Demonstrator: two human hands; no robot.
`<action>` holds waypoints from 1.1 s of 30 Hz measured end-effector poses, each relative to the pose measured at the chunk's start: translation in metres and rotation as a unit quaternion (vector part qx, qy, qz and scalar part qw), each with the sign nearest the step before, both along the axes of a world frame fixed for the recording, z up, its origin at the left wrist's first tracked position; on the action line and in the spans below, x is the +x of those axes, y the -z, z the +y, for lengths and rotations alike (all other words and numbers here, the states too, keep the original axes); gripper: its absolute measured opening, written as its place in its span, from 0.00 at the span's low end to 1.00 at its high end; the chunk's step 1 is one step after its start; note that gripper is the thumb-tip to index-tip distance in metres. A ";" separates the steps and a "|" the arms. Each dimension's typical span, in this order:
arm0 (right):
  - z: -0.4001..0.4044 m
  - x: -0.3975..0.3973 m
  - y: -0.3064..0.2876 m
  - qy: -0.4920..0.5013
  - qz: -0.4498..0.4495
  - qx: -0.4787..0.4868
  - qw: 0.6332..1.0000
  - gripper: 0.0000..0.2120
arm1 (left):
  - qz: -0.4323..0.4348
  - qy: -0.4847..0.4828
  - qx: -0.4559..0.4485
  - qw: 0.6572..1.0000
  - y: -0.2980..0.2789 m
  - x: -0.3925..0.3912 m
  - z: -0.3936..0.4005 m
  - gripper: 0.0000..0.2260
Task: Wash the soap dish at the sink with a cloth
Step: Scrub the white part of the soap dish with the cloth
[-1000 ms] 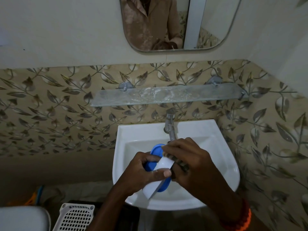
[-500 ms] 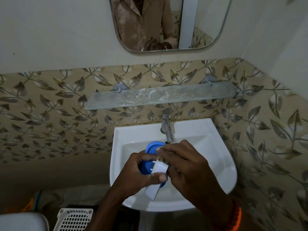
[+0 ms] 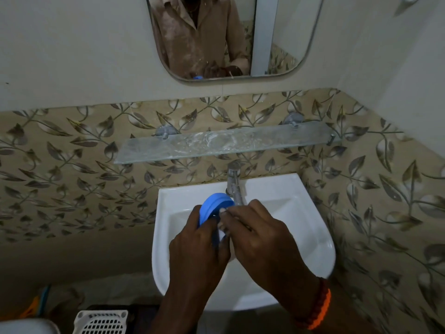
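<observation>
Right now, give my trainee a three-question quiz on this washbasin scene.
1. True or false: the round blue plastic soap dish rests on the frosted glass wall shelf.
2. Which hand holds the dish? A) left hand B) right hand
3. Fill in: the hands work over the white ceramic ____, in front of the chrome tap.

Key: 1 false; 2 A; 3 basin.
</observation>
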State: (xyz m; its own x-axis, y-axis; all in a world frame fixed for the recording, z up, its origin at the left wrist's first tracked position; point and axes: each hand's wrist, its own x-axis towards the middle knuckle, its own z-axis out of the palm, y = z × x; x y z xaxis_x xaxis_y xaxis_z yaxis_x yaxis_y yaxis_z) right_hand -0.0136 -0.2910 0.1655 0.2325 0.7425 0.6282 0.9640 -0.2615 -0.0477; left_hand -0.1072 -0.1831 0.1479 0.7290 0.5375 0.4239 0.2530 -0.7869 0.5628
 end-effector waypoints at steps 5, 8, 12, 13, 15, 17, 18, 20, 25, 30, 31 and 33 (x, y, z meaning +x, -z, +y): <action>0.000 0.000 0.004 0.110 0.173 0.116 0.972 0.16 | -0.124 -0.065 -0.003 0.990 0.008 -0.002 0.004 0.15; 0.004 -0.011 0.007 0.109 0.206 0.167 0.958 0.17 | -0.163 -0.061 -0.041 0.984 0.017 -0.001 0.000 0.15; 0.004 -0.016 0.005 0.056 0.138 0.144 0.978 0.13 | -0.215 -0.048 -0.091 0.971 0.021 -0.002 -0.003 0.20; 0.003 -0.013 0.007 0.059 0.157 0.149 0.975 0.14 | -0.233 -0.051 -0.090 0.967 0.022 -0.003 -0.002 0.21; 0.001 -0.011 0.014 0.097 0.269 0.179 0.941 0.16 | -0.276 -0.060 -0.106 0.953 0.019 -0.005 0.000 0.26; 0.000 -0.011 0.015 0.135 0.374 0.192 0.897 0.14 | -0.298 -0.060 -0.113 0.946 0.016 -0.006 0.002 0.26; 0.001 -0.012 0.014 0.143 0.379 0.191 0.894 0.14 | -0.294 -0.057 -0.109 0.948 0.017 -0.005 0.002 0.24; 0.004 -0.013 0.010 0.120 0.305 0.192 0.925 0.15 | -0.277 -0.060 -0.098 0.954 0.021 -0.004 0.002 0.21; 0.010 -0.014 0.005 0.059 0.207 0.199 0.956 0.17 | -0.300 -0.064 -0.113 0.945 0.022 -0.007 0.002 0.18; 0.003 -0.006 0.015 0.125 0.410 0.201 0.881 0.13 | -0.293 -0.074 -0.131 0.944 0.021 -0.009 0.003 0.17; 0.002 -0.003 0.013 0.115 0.395 0.203 0.889 0.12 | -0.277 -0.084 -0.148 0.946 0.024 -0.009 0.003 0.16; 0.000 0.004 0.008 0.092 0.269 0.182 0.941 0.13 | -0.238 -0.099 -0.179 0.949 0.025 -0.008 0.006 0.13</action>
